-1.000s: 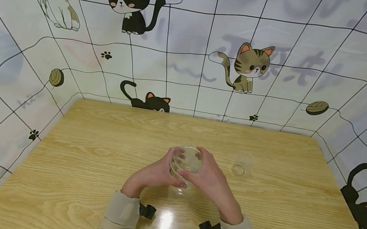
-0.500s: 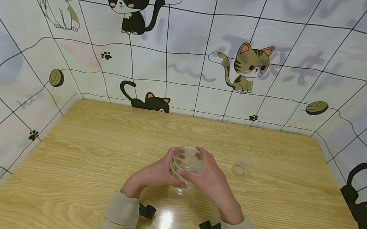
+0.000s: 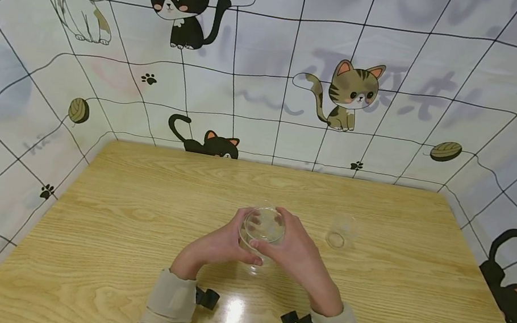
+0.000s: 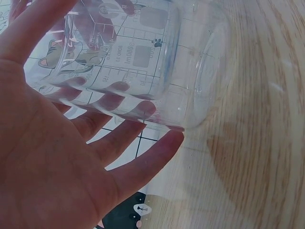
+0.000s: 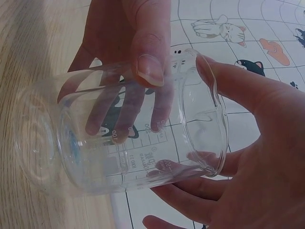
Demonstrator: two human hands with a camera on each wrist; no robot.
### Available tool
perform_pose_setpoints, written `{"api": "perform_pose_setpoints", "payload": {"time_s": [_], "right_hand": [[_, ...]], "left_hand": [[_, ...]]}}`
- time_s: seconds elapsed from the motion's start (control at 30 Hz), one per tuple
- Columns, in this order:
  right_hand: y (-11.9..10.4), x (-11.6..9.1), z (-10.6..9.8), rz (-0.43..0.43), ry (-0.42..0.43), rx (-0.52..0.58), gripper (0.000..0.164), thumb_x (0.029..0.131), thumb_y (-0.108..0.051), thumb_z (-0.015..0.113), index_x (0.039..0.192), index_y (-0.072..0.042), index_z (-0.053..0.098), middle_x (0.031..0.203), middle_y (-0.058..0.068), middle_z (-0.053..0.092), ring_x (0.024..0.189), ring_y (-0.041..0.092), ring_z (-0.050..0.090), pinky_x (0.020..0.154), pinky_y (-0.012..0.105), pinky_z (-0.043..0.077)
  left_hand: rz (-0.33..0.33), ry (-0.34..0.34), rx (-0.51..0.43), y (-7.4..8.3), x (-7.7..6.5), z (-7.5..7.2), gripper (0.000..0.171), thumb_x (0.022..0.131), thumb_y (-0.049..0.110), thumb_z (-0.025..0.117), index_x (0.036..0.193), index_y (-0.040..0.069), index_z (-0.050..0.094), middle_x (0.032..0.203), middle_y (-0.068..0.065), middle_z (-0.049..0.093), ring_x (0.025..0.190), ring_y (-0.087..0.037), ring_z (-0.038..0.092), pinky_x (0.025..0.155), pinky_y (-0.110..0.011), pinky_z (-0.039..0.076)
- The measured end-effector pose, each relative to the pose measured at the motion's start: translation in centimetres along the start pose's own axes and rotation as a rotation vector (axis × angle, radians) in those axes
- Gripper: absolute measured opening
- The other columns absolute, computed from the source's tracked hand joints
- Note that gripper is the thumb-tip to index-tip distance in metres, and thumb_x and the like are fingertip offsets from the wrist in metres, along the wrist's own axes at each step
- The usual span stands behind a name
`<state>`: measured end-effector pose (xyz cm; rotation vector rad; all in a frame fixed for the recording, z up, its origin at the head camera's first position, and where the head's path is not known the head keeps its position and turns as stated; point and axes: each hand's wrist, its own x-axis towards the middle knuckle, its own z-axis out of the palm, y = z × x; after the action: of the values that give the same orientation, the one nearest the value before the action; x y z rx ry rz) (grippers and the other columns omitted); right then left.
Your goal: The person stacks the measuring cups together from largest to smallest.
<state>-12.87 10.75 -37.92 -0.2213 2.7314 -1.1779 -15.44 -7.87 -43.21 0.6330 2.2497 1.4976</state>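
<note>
Two clear glass beakers stand one inside the other between the hands, over the middle of the table. The left hand (image 3: 218, 244) holds the outer beaker (image 4: 209, 81), fingers along its far side and thumb across the near side. At the top, the right hand (image 3: 297, 249) grips the inner beaker (image 5: 119, 157) near its rim, thumb in front and fingers behind. White graduation marks show through the glass in both wrist views. The inner beaker's base sits inside the outer one, a little above the outer base in the right wrist view. Both beakers look empty.
A smaller clear glass vessel (image 3: 337, 238) stands on the wooden table (image 3: 156, 184) to the right of the hands. A white grid backdrop (image 3: 260, 92) with cartoon cats rises behind the table and at both sides. Light glares off the table's near part.
</note>
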Motion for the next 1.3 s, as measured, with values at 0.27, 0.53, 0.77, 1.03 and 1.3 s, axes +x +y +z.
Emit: {"api": "perform_pose_setpoints", "payload": {"time_s": [0.27,0.53,0.77,1.03,1.3], "right_hand": [[0.03,0.01,0.0,-0.002,-0.002,0.0,0.097,0.065,-0.063,0.065,0.14,-0.016,0.026,0.13,0.004,0.043,0.116,0.026,0.043,0.086,0.048,0.038],[0.15,0.11,0.01,-0.001,-0.008,-0.004,0.097,0.065,-0.064,0.064,0.14,-0.017,0.025,0.13,0.004,0.043,0.116,0.026,0.043,0.086,0.048,0.038],[0.19,0.16,0.03,0.002,-0.005,-0.002,0.097,0.064,-0.065,0.065,0.14,-0.017,0.026,0.13,0.003,0.044,0.116,0.025,0.043,0.086,0.048,0.038],[0.17,0.1,0.02,0.0,-0.005,-0.004,0.099,0.063,-0.065,0.064,0.14,-0.017,0.026,0.131,0.004,0.043,0.116,0.025,0.043,0.086,0.049,0.038],[0.16,0.1,0.01,0.006,-0.006,-0.012,0.098,0.063,-0.066,0.064,0.14,-0.018,0.025,0.131,0.003,0.043,0.117,0.025,0.042,0.087,0.049,0.037]], "left_hand": [[-0.009,0.001,0.018,-0.03,0.04,0.04,0.097,0.065,0.038,0.079,0.135,0.029,0.012,0.138,-0.001,0.027,0.119,-0.022,0.036,0.091,-0.042,0.035],[-0.005,0.001,0.019,0.02,0.05,0.05,0.098,0.064,0.039,0.079,0.135,0.028,0.013,0.138,-0.001,0.028,0.119,-0.022,0.036,0.092,-0.043,0.034],[-0.007,0.001,0.012,-0.04,0.08,0.08,0.098,0.064,0.038,0.079,0.135,0.028,0.013,0.138,-0.002,0.028,0.118,-0.022,0.038,0.091,-0.042,0.035],[-0.018,0.004,0.016,-0.15,0.11,0.04,0.1,0.063,0.04,0.079,0.136,0.028,0.012,0.138,-0.001,0.028,0.119,-0.022,0.036,0.093,-0.042,0.033],[-0.02,0.006,0.027,-0.17,0.1,0.03,0.101,0.063,0.041,0.079,0.136,0.027,0.012,0.139,-0.002,0.027,0.12,-0.022,0.035,0.093,-0.043,0.032]]}}
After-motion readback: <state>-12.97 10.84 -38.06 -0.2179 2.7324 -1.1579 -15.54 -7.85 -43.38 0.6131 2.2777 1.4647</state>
